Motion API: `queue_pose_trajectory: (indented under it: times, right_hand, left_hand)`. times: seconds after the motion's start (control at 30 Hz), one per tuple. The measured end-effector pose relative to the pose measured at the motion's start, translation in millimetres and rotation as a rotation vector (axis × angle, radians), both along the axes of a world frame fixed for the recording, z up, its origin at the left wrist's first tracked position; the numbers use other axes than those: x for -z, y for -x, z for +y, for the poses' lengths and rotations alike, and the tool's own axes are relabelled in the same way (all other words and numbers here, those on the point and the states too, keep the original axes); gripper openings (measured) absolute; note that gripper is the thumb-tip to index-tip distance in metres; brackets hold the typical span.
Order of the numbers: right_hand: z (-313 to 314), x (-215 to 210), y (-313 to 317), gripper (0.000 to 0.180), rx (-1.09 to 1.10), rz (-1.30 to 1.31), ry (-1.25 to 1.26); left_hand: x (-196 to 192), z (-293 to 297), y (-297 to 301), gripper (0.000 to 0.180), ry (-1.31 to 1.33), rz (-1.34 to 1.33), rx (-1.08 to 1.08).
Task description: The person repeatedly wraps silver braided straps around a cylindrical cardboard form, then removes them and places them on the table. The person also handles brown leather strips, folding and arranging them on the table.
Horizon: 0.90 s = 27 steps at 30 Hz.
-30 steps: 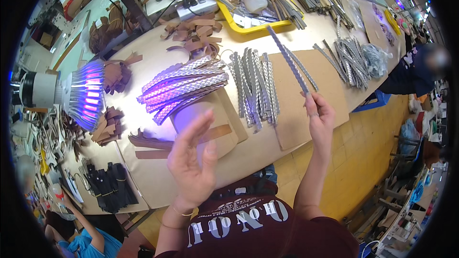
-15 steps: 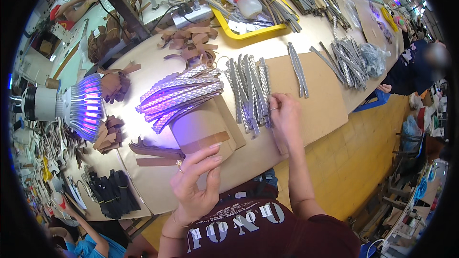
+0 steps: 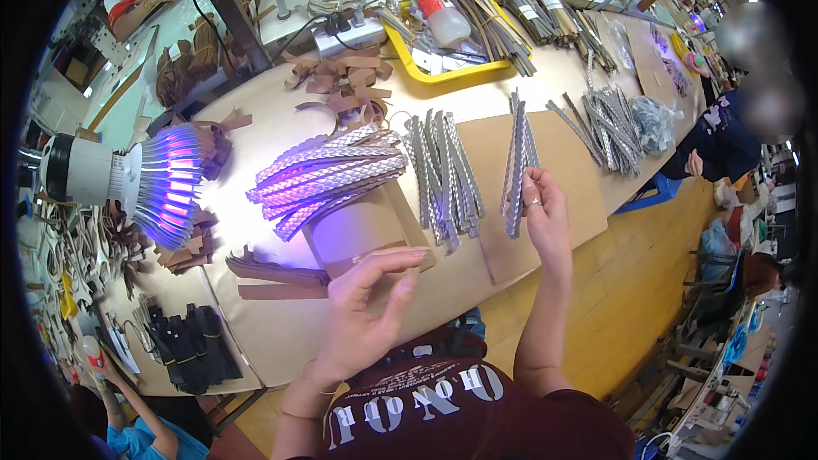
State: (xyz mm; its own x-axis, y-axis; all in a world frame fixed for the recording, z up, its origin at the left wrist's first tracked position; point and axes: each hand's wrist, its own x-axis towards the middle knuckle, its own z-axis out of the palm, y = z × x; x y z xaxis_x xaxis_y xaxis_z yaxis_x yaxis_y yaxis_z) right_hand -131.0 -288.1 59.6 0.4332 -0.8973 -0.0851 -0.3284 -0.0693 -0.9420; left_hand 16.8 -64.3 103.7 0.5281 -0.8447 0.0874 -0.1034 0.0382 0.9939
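Observation:
My right hand (image 3: 548,215) is closed, with fingertips and thumb at the lower part of a grey-and-silver braided strip (image 3: 514,179). That strip lies beside another one on a cardboard sheet (image 3: 567,196). My left hand (image 3: 368,302) is raised in front of a curved brown cardboard piece (image 3: 358,223), its fingers stretched out and its thumb apart. Nothing is plainly visible between them. A thick pile of silver braided strips (image 3: 328,172) rests across the top of the cardboard piece. Between the pile and the sheet lies a loose row of braided strips (image 3: 441,175).
A lamp (image 3: 162,183) with a finned head glows purple at the left. Brown strips (image 3: 281,277) lie near it, black bundles (image 3: 194,345) farther down. A yellow tray (image 3: 443,77) holds a bottle (image 3: 445,21). More braided strips (image 3: 613,132) lie at the right, with another person beyond.
My right hand has moved right from the row of strips onto the sheet, where a second braided strip now lies. My left hand has shifted slightly right; the tan strip by its fingertips no longer shows clearly.

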Motion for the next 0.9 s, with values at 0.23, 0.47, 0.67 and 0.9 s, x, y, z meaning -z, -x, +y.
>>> queue_pose_trajectory:
  times: [0.23, 0.47, 0.67, 0.9]
  right_hand:
    - [21.5, -9.4, -4.8, 0.033, -0.123, 0.084, 0.081]
    - [42.3, -16.5, 17.7, 0.044, -0.351, -0.217, -0.276]
    - [34.3, -1.7, 49.7, 0.038, -0.293, -0.346, -0.327]
    - [30.3, 1.8, 86.7, 0.04, -0.125, -0.335, -0.285]
  left_hand:
    - [-2.0, -25.3, 21.3, 0.047, -0.051, 0.052, 0.066]
    - [44.3, -99.3, 59.7, 0.045, 0.074, 0.798, -0.012]
    - [57.4, -114.7, 75.0, 0.039, 0.058, 0.933, -0.065]
    - [71.0, -131.4, 64.3, 0.051, -0.057, 0.651, 0.059]
